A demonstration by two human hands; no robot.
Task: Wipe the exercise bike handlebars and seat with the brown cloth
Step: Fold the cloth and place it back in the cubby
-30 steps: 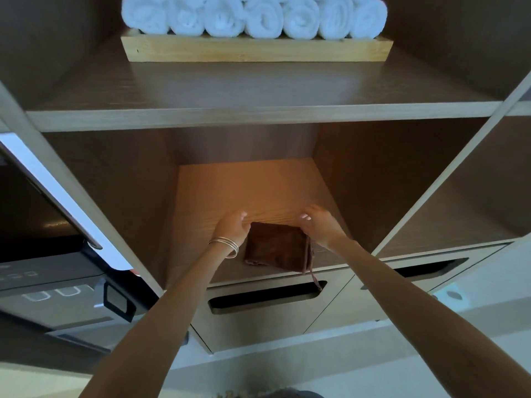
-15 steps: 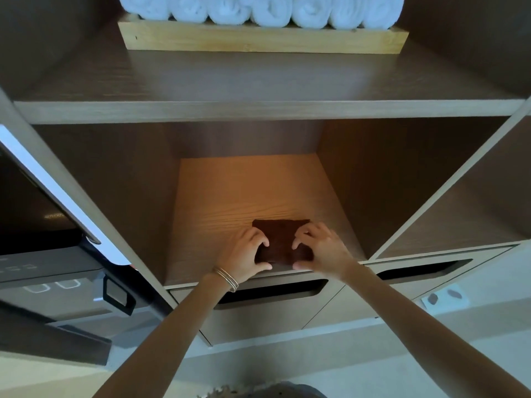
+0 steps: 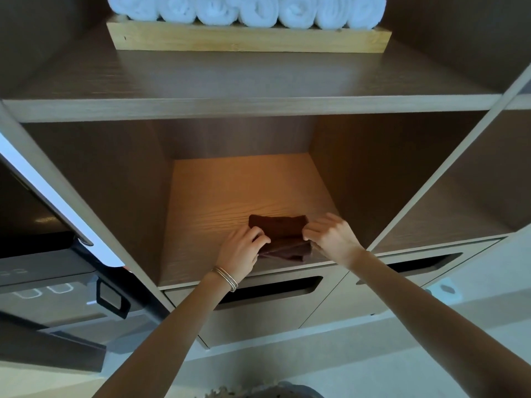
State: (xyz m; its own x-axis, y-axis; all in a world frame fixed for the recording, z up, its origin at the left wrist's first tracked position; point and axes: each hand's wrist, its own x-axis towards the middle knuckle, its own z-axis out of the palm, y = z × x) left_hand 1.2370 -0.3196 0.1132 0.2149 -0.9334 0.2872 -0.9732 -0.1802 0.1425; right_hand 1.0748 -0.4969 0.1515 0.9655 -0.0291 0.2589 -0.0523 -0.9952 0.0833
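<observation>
Rolled white towels (image 3: 247, 10) in wooden tray (image 3: 247, 40), on shelf (image 3: 258, 108) above brown cloth (image 3: 280, 228).

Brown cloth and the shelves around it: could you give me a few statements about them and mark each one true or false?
1. The brown cloth lies on the floor of the lit middle cubby. True.
2. Only one hand touches the cloth. False: the left hand and the right hand both hold it, one at each side.
3. The rolled white towels sit in a wooden tray on the shelf above. True.
4. The bangles are worn on the right wrist. False: they are on the left wrist.
</observation>
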